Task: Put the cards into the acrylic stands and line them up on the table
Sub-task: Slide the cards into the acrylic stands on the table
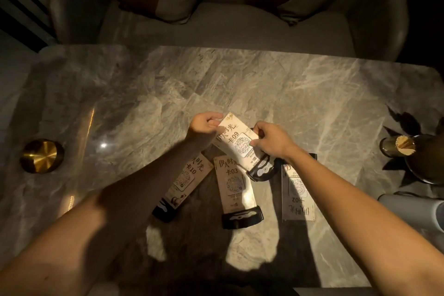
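Both hands hold a cream card numbered 09 (236, 138) with a QR code, tilted above the marble table (300, 94). My left hand (205, 125) pinches its upper left corner. My right hand (270, 139) grips its right side, where the clear acrylic stand around it ends in a black base (262, 170). Below lie card 10 in its stand (186, 179), card 03 in its stand (234, 186) with a black base (241, 217), and card 02 (298, 193), which faces the other way, partly under my right forearm.
A round brass object (40, 156) sits at the table's left. At the right edge stand a dark vase with a gold-topped piece (406, 149) and a pale grey object (413, 209). A cushioned sofa (216, 24) lies beyond the far edge.
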### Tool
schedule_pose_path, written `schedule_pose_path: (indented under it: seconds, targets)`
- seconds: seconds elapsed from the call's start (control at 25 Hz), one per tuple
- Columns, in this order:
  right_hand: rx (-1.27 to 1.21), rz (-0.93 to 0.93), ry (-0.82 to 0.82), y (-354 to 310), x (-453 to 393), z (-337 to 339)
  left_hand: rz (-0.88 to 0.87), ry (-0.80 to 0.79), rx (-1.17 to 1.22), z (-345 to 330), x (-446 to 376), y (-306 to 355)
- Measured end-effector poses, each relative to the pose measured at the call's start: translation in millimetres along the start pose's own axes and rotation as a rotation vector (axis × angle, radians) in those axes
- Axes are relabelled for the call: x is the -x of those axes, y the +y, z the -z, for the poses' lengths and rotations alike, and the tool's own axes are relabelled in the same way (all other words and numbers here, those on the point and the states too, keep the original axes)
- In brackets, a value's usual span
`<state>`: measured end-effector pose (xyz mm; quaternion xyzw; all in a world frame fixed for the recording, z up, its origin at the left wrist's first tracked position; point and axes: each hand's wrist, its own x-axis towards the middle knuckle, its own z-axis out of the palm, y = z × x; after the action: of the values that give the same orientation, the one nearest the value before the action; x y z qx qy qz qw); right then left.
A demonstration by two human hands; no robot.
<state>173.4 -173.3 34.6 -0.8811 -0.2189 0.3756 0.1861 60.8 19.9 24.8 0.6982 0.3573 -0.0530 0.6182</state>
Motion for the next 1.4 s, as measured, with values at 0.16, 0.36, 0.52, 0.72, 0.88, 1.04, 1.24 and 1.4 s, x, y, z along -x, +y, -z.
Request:
schedule_pose_path:
  seconds: [0.16,0.36,0.52,0.72,0.88,1.04,1.24,1.4]
  targets:
    - [-0.443,0.014,0.043,1,1,30,-0.037,0.003,0.082,4,-12,53]
    - [-0.563,0.082,0.170,-3,4,40,-0.015,0.037,0.149,-1,-11,75]
    - [-0.603,0.077,0.276,8,-2,34,-0.148,0.059,0.152,-6,-17,77]
    - [-0.541,0.029,0.381,34,-12,24,-0.298,0.001,0.067,-27,-17,74]
    - [-0.467,-0.057,0.375,44,-9,25,-0.284,-0.032,0.054,-40,-14,66]
    - [-0.431,-0.065,0.310,53,2,27,-0.204,-0.038,0.030,-46,-12,52]
    - [-0.489,-0.149,0.419,69,42,33,-0.028,-0.040,0.019,-69,7,40]
    - [-0.603,-0.251,0.458,99,86,22,-0.074,-0.248,-0.243,-114,20,27]
